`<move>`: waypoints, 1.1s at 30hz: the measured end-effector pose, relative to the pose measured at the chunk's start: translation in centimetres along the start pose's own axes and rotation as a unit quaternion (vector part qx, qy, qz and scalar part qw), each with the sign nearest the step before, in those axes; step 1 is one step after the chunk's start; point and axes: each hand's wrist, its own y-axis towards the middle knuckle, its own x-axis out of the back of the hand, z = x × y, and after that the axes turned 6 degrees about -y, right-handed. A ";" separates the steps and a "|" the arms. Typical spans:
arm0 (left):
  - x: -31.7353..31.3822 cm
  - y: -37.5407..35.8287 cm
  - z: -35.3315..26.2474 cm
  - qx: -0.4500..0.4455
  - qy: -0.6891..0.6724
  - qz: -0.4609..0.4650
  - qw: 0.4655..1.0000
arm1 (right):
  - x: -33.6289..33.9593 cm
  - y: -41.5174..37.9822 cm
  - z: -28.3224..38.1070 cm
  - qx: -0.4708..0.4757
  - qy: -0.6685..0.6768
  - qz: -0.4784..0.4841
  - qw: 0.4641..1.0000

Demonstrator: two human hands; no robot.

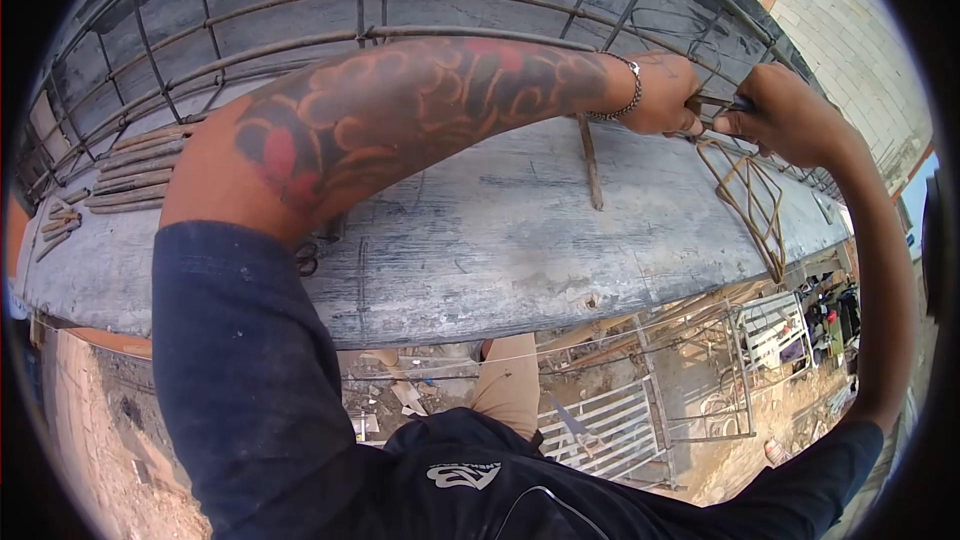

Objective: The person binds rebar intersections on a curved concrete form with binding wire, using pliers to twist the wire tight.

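Observation:
Both hands meet at the upper right, at the rebar cage (490, 37). My left hand (662, 92), with a bracelet at the wrist, is closed around something I cannot make out. Close beside it, my right hand (785, 115) is a fist on a dark tool, of which only a short part (742, 103) shows between the hands. Below them, bent rusty metal stirrups (750, 200) lie on the grey board (480, 240). A short bar (591, 165) lies under my left wrist.
Several cut bars (135, 175) are stacked at the left of the board, with shorter pieces (60, 225) beside them. Beyond the board's near edge, a white slatted metal frame (610, 430) lies far below among debris. A block wall (850, 30) stands at the upper right.

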 end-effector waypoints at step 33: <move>-0.7 0.8 1.0 -0.028 -0.103 -0.036 0.994 | -4.7 0.6 -3.1 0.103 -0.342 -0.348 0.867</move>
